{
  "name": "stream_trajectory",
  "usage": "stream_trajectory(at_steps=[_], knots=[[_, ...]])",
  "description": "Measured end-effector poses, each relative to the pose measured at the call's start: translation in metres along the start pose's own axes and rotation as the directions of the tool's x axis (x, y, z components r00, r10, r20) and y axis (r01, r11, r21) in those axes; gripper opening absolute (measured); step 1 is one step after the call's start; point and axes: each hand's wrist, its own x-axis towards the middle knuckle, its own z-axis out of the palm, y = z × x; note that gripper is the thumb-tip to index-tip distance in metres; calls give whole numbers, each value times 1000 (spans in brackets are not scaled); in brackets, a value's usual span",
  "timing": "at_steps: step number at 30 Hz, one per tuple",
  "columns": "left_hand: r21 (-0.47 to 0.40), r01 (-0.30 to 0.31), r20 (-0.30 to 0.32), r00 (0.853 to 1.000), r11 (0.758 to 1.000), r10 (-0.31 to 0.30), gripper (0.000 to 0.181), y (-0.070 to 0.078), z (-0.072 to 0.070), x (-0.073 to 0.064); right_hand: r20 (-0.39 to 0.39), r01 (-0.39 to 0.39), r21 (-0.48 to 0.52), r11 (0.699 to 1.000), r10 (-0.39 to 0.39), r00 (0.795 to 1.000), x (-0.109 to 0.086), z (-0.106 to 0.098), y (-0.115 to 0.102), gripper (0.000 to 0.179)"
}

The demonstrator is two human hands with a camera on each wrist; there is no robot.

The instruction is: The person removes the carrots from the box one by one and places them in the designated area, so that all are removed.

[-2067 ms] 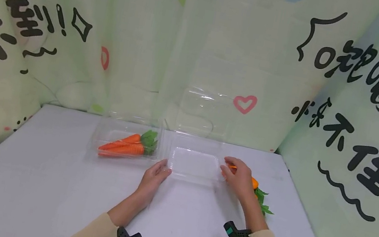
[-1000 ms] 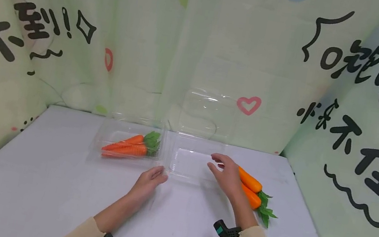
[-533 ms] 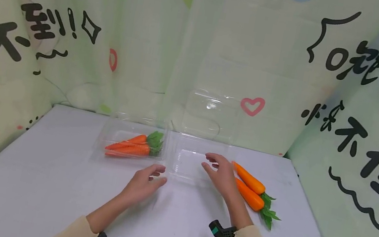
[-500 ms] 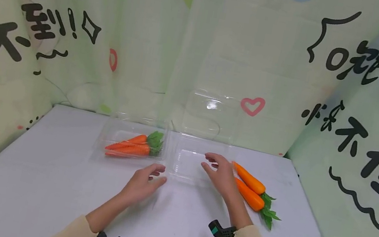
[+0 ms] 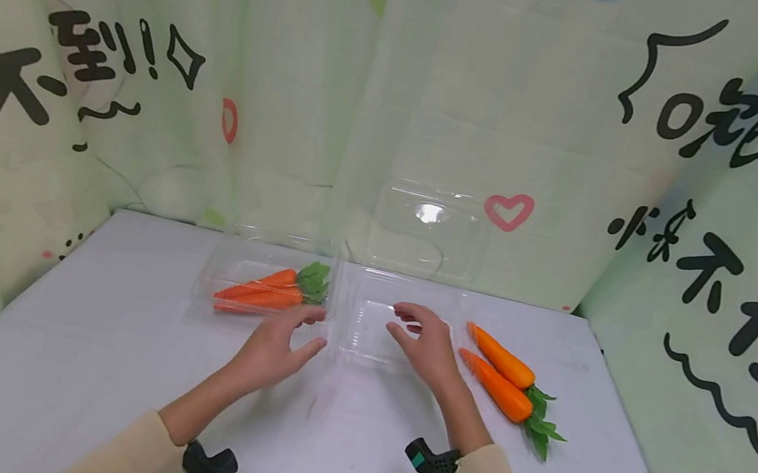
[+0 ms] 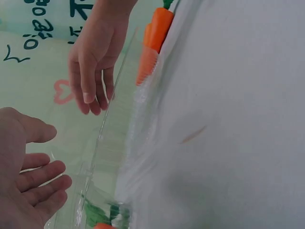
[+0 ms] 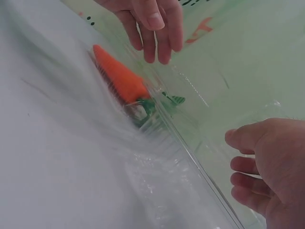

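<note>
My left hand (image 5: 268, 356) hovers at the front right corner of a clear plastic box (image 5: 212, 275), thumb and fingers spread, holding nothing. Inside that box lie orange carrots (image 5: 261, 298) with green leaves (image 5: 313, 282). My right hand (image 5: 426, 350) hangs over the front right part of a second clear plastic box (image 5: 361, 335), its fingers loosely bent around nothing. That box's clear lid (image 5: 425, 232) stands raised at the back. In the left wrist view, both my left hand (image 6: 33, 176) and my right hand (image 6: 97, 57) are above the boxes' rims.
To the right of the second box, two carrots (image 5: 494, 385) with leafy tops lie side by side on the white table (image 5: 338, 466). A pale green printed curtain (image 5: 299, 87) closes off the back and both sides.
My right hand has moved left from the right box's edge to over it, uncovering the two carrots. My left hand has drawn back from between the boxes and shifted toward the left one.
</note>
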Motion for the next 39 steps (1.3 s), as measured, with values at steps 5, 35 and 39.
stream_trajectory(at_steps=[5,35,39], knots=[[60,-63,-10,998,996,63,50,-2,-8,6,11,3,21,1000,-3,1000,1,3,-3,40],[312,-165,48,986,936,158,72,-33,-34,42,18,116,152,981,-120,993,15,36,-34,43],[335,-123,76,992,934,104,76,-35,-37,46,24,114,168,979,-120,993,16,40,-38,45]])
